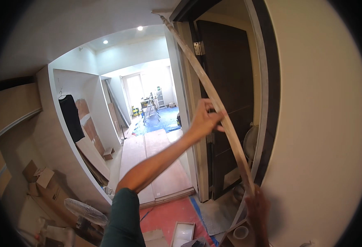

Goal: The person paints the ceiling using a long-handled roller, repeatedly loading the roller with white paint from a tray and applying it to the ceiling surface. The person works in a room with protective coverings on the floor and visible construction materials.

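Observation:
A long, thin wooden strip (198,69) runs slantwise from near the ceiling, by the top corner of the doorway, down to the lower right. Partway along it, my left hand (207,118) is closed about the strip, with fingertips showing at its edge. Lower down, my right hand (257,206) is wrapped round the strip's bottom end, in shadow close to the wall. Behind the strip stands a dark door (226,82), ajar in its dark frame (271,82).
Large wooden panels (164,164) lie on the floor ahead, beyond a red floor sheet (168,218). Cardboard boxes (51,189) and a fan (86,210) stand at left. Farther off is a stepladder (150,110) on blue sheeting (164,119). A white round object (241,233) sits near my right arm.

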`<action>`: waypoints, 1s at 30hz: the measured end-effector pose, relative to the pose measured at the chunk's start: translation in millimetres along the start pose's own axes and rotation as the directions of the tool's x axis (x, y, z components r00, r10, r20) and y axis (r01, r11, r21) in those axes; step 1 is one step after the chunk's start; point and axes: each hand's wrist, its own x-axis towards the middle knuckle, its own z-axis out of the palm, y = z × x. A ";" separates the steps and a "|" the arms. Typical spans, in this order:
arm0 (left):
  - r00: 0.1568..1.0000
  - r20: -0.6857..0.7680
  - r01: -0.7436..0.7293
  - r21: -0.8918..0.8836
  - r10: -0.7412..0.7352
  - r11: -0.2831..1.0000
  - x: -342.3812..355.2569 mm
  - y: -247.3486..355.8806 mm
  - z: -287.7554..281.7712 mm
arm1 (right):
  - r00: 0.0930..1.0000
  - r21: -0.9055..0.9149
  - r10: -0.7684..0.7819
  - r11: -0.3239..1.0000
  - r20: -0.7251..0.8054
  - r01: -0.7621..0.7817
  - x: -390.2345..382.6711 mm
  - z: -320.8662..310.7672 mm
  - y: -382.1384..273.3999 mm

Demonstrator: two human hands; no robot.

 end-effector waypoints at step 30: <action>0.993 -0.114 0.004 -0.031 -0.008 1.000 -97.4 52.2 61.0 | 0.998 0.060 0.008 0.998 -0.058 -0.005 -123.1 -40.5 -15.4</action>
